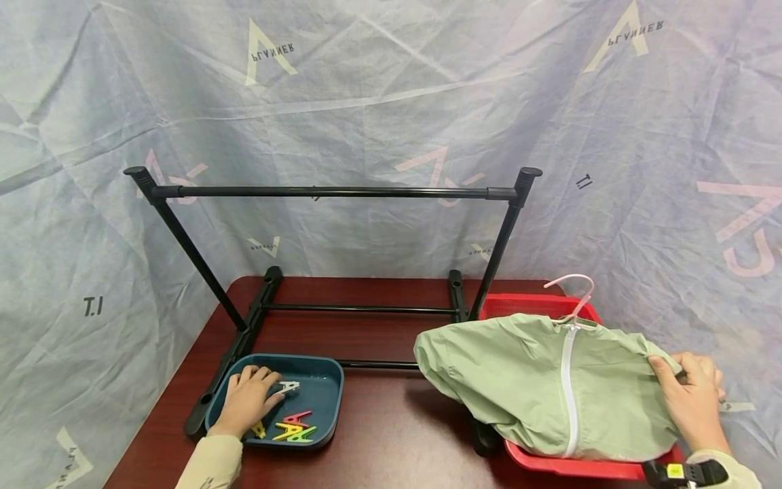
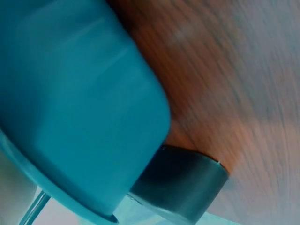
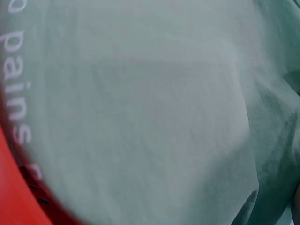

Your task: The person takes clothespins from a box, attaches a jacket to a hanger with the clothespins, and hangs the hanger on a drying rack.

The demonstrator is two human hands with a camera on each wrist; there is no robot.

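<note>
At the blue tray, my left hand reaches inside, pinching a white clothespin between thumb and fingers. Red, yellow and green clothespins lie on the tray floor by the wrist. My right hand grips the right side of a light green jacket with a white zipper. A pink hanger sticks its hook out of the jacket's collar. Beneath the jacket is a red basket. The right wrist view is filled by the jacket's fabric, with white lettering at its left.
A black clothes rack stands on the dark red wooden table, its top bar spanning the middle. Its left foot runs beside the tray. Grey printed cloth hangs behind and at both sides.
</note>
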